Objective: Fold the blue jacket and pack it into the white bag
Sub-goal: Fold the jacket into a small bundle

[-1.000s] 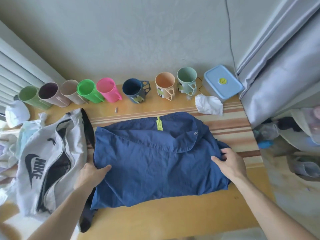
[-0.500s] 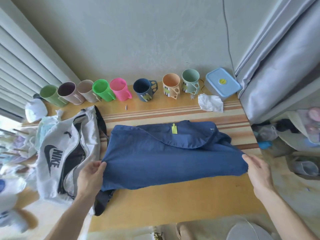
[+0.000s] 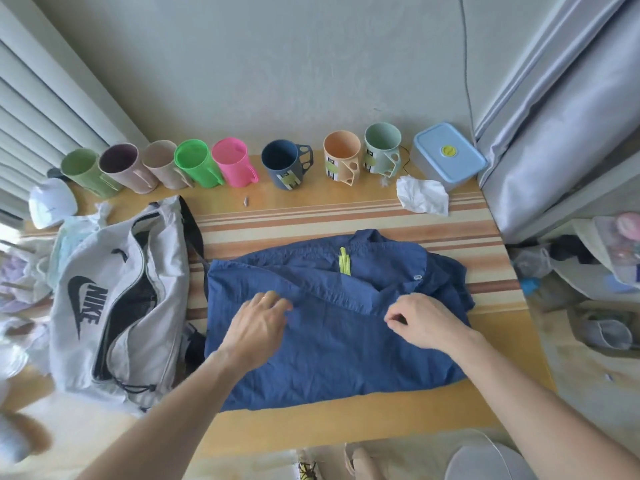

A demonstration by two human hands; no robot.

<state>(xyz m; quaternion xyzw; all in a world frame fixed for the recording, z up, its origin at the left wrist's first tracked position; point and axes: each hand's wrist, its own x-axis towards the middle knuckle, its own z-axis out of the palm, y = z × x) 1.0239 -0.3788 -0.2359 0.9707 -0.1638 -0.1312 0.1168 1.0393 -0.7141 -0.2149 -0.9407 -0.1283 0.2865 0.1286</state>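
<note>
The blue jacket (image 3: 332, 355) lies folded into a rough rectangle in the middle of the wooden table (image 3: 311, 424), its yellow-green collar tab toward the far side. My left hand (image 3: 258, 323) rests on the jacket's left part, fingers slightly spread and pressing the cloth. Over the right part, my right hand (image 3: 420, 322) has its fingers curled and pinching at a fold of fabric. The white bag (image 3: 86, 306) with a black logo lies left of the jacket, its zipper open and the dark inside showing.
A row of several coloured mugs (image 3: 239, 164) lines the far edge against the wall, with a blue-lidded box (image 3: 448, 154) and a crumpled white tissue (image 3: 422, 195) at the far right. A curtain (image 3: 561, 109) hangs on the right. Clutter lies off both table sides.
The lifted near edge of the jacket has been laid back down, folded over. Both hands moved from the jacket's outer edges inward onto its top.
</note>
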